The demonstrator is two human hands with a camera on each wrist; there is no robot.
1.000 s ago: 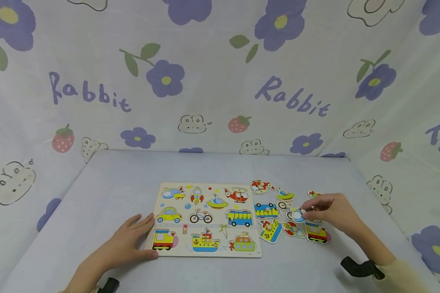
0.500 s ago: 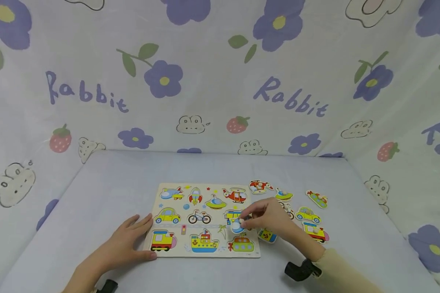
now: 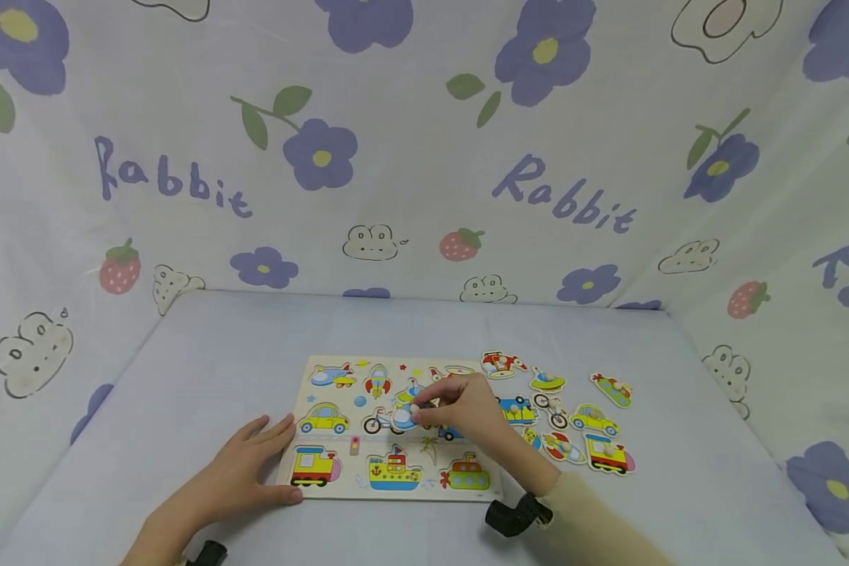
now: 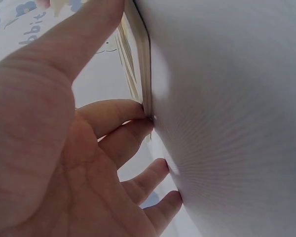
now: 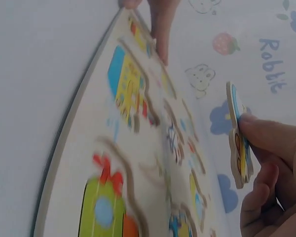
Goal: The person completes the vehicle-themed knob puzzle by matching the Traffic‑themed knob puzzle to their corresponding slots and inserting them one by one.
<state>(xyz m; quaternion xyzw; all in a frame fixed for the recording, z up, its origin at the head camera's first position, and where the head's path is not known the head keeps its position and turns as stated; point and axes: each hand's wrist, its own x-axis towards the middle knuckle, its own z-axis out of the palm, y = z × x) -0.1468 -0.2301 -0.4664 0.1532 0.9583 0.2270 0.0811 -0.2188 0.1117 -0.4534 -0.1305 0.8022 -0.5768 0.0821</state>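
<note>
A wooden puzzle board (image 3: 357, 464) with vehicle-shaped recesses lies flat on the table. My right hand (image 3: 460, 409) pinches the knob of an airplane puzzle piece (image 3: 402, 418) between thumb and fingers. That piece is held above the middle of the board, over the bicycle recess (image 3: 375, 422). In the right wrist view the airplane piece (image 5: 235, 143) stands on edge, apart from the board (image 5: 96, 140). My left hand (image 3: 244, 468) touches the board's left side with spread fingers and thumb. The left wrist view shows its fingertips (image 4: 144, 109) against the board edge (image 4: 144, 64).
Right of the board lie loose pieces: a helicopter (image 3: 502, 364), a flying saucer (image 3: 548, 382), a submarine (image 3: 611, 389), a bicycle (image 3: 550, 410), a car (image 3: 594, 420), a bus (image 3: 516, 411), a rocket (image 3: 563, 448) and a train (image 3: 610, 454). The right forearm partly covers a ship piece (image 3: 531, 438).
My right hand has carried the airplane piece leftward from among the loose pieces to above the board's middle. The left hand has stayed at the board's left edge.
</note>
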